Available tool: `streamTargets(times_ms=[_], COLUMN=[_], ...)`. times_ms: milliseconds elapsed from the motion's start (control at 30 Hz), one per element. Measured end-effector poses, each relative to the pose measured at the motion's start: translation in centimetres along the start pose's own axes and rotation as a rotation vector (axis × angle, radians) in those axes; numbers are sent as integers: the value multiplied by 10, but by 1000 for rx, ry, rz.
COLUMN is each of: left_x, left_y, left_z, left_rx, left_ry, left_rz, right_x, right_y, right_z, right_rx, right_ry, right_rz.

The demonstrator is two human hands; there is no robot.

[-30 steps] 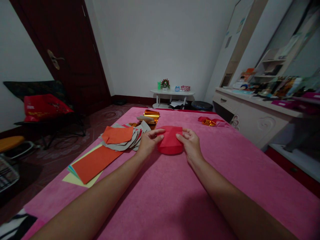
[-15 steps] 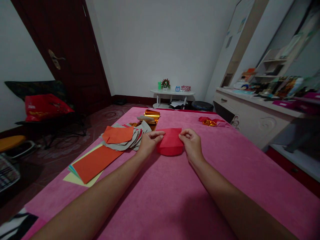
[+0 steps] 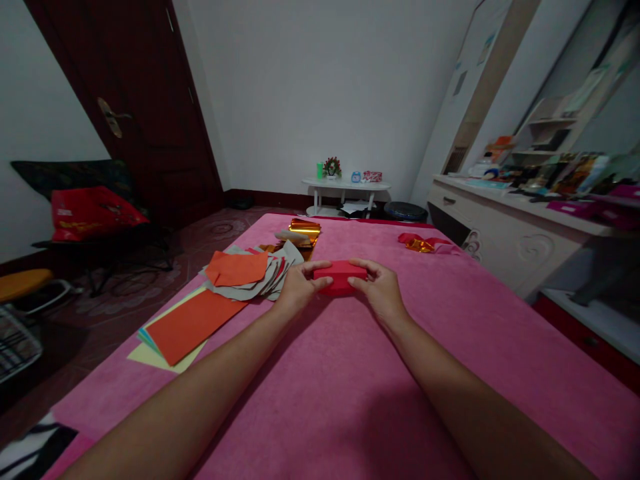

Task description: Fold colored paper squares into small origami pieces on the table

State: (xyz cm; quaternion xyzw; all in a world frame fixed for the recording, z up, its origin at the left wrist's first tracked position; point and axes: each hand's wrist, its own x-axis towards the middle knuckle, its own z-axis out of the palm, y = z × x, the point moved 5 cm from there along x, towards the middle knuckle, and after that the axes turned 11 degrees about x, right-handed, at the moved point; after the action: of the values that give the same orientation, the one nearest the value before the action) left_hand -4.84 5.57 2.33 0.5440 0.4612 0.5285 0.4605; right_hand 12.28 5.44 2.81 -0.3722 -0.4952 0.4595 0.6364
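A folded piece of red paper is held over the middle of the pink cloth. My left hand grips its left end, thumb in front and fingers behind. At its right end, my right hand pinches the paper the same way. Grey and red paper pieces with an orange piece on top lie left of my left hand. Nearer to me is an orange sheet over yellow and blue sheets.
Shiny gold foil lies behind the paper pile, and crumpled red and gold scraps at the cloth's far right. Beyond stands a small white table. A cluttered dresser is at right; a red bag rests on a chair at left.
The red paper, earlier spread taller between my hands, is now folded down into a narrower strip. My thumbs have moved to its front face.
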Motion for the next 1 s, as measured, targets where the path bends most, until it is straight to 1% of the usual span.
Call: streamTargets(times_ms=[100,233,333,433,500,567,667,800,933,1000], left_x=[0,-2,-5,-7,-7,-7,-6,-6,-6,-7], left_y=[-1,5,13,20,21,19,15,12,11,12], left_z=[-1,-6,-7,-8,-8,-7,-6,-6,-6,-6], left_rx=[108,229,277,271,234,221,264,296,266,240], left_ry=[23,101,126,145,145,138,137,138,150,145], left_rz=[49,192,286,354,345,317,295,264,252,246], right_x=[2,3,2,1,1,1,1,0,-1,-1], right_y=[-1,-2,-4,-9,-9,-7,-2,0,-1,-3], right_z=[-3,-4,-3,-2,-2,-4,-7,-9,-8,-8], right_rx=[-86,-169,-186,-183,-159,-119,-66,9,98,98], right_ry=[17,10,3,-6,-7,9,65,116,127,103], right_rz=[-54,-126,-164,-233,-245,-209,-137,-98,-87,-94])
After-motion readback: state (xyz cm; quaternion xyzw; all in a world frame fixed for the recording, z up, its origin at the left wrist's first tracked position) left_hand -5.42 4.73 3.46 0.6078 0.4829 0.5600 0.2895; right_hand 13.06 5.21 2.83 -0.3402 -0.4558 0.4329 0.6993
